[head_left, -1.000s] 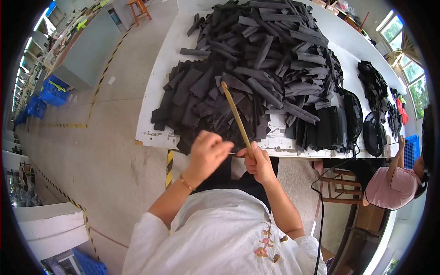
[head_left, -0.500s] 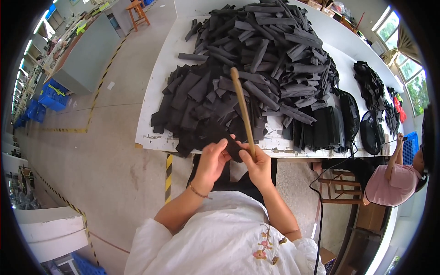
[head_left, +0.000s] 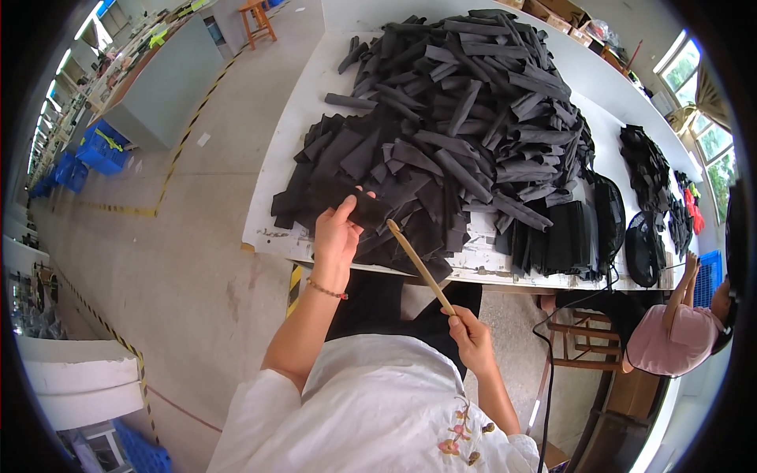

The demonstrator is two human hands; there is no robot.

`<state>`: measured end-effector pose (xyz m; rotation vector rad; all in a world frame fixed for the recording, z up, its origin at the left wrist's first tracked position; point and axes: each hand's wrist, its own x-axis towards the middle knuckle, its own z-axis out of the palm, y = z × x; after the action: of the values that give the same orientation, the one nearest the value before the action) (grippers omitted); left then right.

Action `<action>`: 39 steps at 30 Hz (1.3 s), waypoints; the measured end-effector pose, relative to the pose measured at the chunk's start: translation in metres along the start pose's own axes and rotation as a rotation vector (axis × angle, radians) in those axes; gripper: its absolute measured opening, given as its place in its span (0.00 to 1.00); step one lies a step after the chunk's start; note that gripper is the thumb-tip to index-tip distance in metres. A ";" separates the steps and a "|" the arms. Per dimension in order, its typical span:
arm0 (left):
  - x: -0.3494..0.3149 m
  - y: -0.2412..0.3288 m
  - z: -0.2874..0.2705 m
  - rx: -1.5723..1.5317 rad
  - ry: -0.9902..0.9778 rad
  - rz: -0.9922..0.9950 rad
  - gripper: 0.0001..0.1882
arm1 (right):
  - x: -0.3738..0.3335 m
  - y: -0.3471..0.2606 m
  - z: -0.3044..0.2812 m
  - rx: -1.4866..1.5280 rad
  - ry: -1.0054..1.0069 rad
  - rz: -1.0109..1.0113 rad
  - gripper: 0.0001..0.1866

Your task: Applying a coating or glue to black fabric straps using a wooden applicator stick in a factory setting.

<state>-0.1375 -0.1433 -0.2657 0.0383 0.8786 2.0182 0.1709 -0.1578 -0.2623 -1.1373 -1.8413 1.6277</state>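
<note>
My left hand (head_left: 337, 236) pinches a black fabric piece (head_left: 369, 213) between thumb and fingers, at the near side of a large heap. In my right hand (head_left: 471, 337), lower and closer to my body, is the lower end of a long, thin wooden stick (head_left: 422, 268). The stick slants up and left, its tip near the right end of the held fabric; whether they touch I cannot tell. Beyond my hands, dark tube-like fabric pieces (head_left: 465, 110) pile up on the white table (head_left: 276, 169). Flatter black pieces lie at the heap's near left.
Right of the heap stand a row of black folded pieces (head_left: 564, 240) and black mesh items (head_left: 643, 244). A black cable (head_left: 544, 394) hangs off the table's front edge. At the right, a person in pink (head_left: 670, 319) sits by a wooden stool (head_left: 583, 343). Blue crates (head_left: 102, 150) stand far left.
My left hand has moved up and left with the fabric toward the heap. My right hand has dropped down and right, drawing the stick away from the fabric and tilting it left.
</note>
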 end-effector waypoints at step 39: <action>-0.066 -0.047 0.032 0.090 -0.129 -0.071 0.09 | 0.032 0.008 0.074 -0.031 0.037 -0.142 0.14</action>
<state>-0.0534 -0.1591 -0.2505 0.1830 0.8764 1.8872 0.0983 -0.1766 -0.2924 -1.0170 -1.8848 1.4942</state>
